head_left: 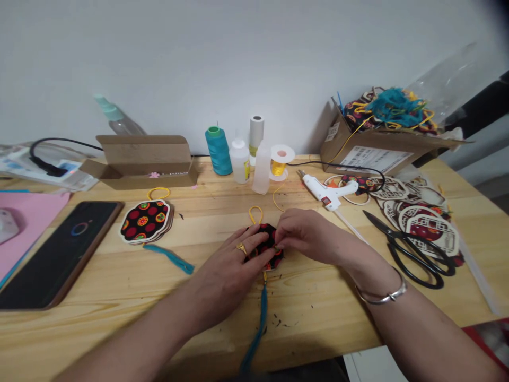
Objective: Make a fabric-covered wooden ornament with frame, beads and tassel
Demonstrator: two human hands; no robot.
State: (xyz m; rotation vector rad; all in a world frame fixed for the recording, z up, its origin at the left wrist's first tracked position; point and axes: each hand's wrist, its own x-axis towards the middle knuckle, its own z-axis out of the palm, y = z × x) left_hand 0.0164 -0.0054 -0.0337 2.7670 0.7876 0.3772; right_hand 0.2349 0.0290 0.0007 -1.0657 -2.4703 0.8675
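Nearest of all, a teal tassel (258, 329) is stretched out on the near side of the pendant (276, 261), which is laid on the table (302, 318). The pendant is pressed down by the left hand (234, 265), its fingers extended and slightly parted, so that much of the patterned face is covered. At the pendant's right edge, the fingertips of the right hand (304, 233) are drawn together in a pinch; whether anything is gripped between them cannot be told. To the pendant's left, a phone (59, 254) and a pendant stack (142, 225) are placed, well apart from it; to its right, scissors (392, 233) are laid beside loose cutouts (433, 233). Beyond it to the right, a glue gun (332, 192) is seen, its glue stick (350, 223) partly hidden by the right arm. Farther beyond, two bottles (261, 168) are stood between a thread cone (219, 154) and a cord spool (278, 168).
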